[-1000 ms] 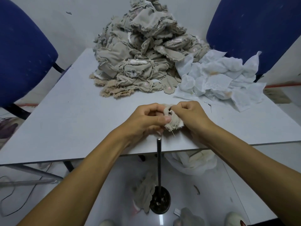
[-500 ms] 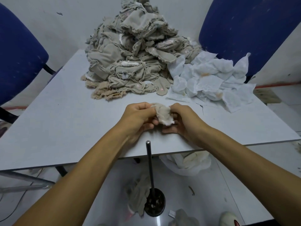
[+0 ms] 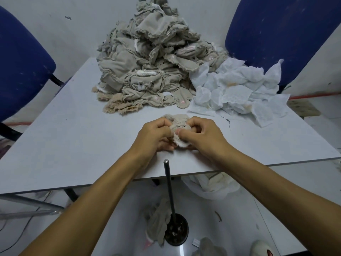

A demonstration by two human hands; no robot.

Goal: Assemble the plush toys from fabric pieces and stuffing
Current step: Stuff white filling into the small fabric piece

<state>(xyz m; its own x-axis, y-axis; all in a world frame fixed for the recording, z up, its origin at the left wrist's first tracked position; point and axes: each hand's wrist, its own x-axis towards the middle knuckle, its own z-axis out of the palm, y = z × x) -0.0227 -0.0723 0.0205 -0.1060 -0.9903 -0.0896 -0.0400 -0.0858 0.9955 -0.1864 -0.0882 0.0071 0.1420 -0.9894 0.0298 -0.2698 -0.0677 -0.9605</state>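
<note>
Worktop: pale and flat, carrying all the stock; the near edge is bare apart from the piece in hand.
Pile: a tall heap of grey-beige fabric pieces with frayed edges at the far side, all looking flat and unstuffed. By this showing most of the task is left.
White sheets: crumpled thin white pieces just right of the pile, touching it; whether they are lining or waste I cannot tell.
Rod: an upright metal rod on a round base on the floor, its tip just below the worktop edge and near the hands, probably for turning or pushing stuffing.
Floor: a few loose fabric bits lie beside the rod base; a white bag hangs under the worktop, contents unclear.
Piece: a small beige fabric piece held between both hands just above the worktop, bunched; no finished toy is visible anywhere.
Left hand: fingers curled, pinching the piece's left side.
Right hand: closed likewise, thumb pressed onto the piece's front.
Stage: judged early, one piece being worked, stuffing not yet evident.
</note>
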